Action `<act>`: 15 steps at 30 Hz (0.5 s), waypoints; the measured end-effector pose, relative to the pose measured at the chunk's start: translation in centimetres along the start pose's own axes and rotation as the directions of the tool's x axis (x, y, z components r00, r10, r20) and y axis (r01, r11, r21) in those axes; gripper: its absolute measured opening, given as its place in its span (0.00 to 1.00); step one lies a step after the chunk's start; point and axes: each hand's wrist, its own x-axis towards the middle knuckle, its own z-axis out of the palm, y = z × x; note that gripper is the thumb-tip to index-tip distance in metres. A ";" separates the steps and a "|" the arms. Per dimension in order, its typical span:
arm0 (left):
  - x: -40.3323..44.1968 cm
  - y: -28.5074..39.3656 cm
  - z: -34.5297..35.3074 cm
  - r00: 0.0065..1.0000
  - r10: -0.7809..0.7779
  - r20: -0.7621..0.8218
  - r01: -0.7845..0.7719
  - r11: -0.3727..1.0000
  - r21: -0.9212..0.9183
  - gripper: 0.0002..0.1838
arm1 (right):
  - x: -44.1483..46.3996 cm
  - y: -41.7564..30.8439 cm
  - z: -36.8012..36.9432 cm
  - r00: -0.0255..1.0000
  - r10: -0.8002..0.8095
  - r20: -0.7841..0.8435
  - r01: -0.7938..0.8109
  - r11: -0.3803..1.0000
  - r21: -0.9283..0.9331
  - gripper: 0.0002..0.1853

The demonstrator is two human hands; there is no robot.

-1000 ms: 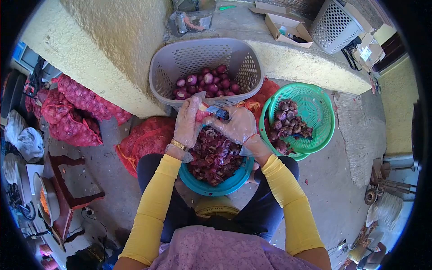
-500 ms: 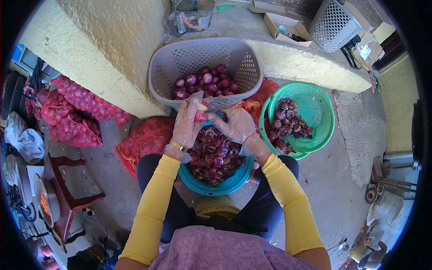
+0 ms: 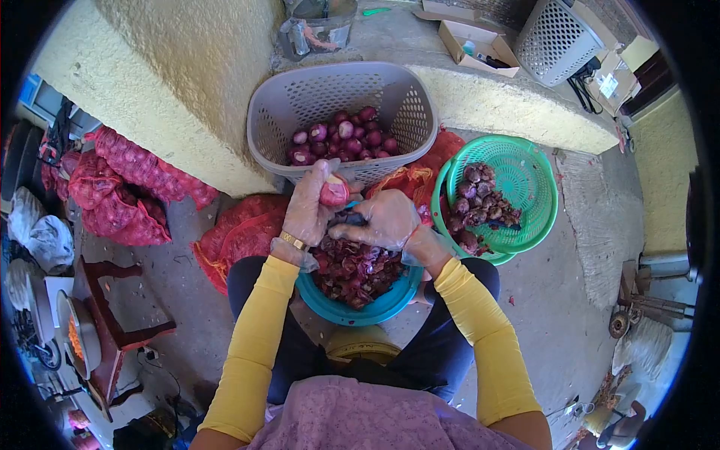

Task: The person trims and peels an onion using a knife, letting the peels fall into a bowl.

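My left hand [image 3: 306, 206], in a clear plastic glove, is closed around a partly peeled red onion [image 3: 334, 193]. Just to its right, my gloved right hand [image 3: 390, 218] grips a small dark tool [image 3: 348, 218], perhaps a knife; its blade cannot be made out. Both hands are above a blue basin [image 3: 361, 318] heaped with loose onion skins [image 3: 358, 271]. Beyond them, a grey perforated basket [image 3: 262, 142] holds several peeled red onions [image 3: 346, 130].
A green colander [image 3: 541, 217] with unpeeled onions [image 3: 480, 199] stands to the right. Red mesh sacks [image 3: 244, 229] lie at the left of the basin, more onion sacks [image 3: 120, 199] by the wall [image 3: 172, 75]. At lower left is a brown wooden stool [image 3: 112, 330].
The onion has turned in my left hand and shows more of its pink surface. My right hand has moved slightly down and left with the dark tool, away from the onion.
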 end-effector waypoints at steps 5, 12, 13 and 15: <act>0.3 -0.2 -0.8 0.994 0.072 -0.077 -0.073 0.997 -0.002 0.27 | 0.0 0.2 -0.8 0.990 0.075 -0.116 -0.068 0.996 0.060 0.34; 0.3 -0.5 0.0 0.993 0.108 -0.043 -0.108 0.994 0.008 0.24 | 0.3 0.0 -1.0 0.909 0.298 -0.290 -0.251 0.949 0.190 0.29; 0.3 -0.5 -0.1 0.995 0.099 -0.023 -0.099 0.995 -0.003 0.22 | 0.4 -0.2 -1.1 0.910 0.306 -0.280 -0.258 0.946 0.197 0.28; 0.3 -0.7 -0.2 0.997 0.083 0.001 -0.083 0.996 0.019 0.25 | 0.4 0.1 -0.7 0.913 0.314 -0.262 -0.265 0.942 0.208 0.28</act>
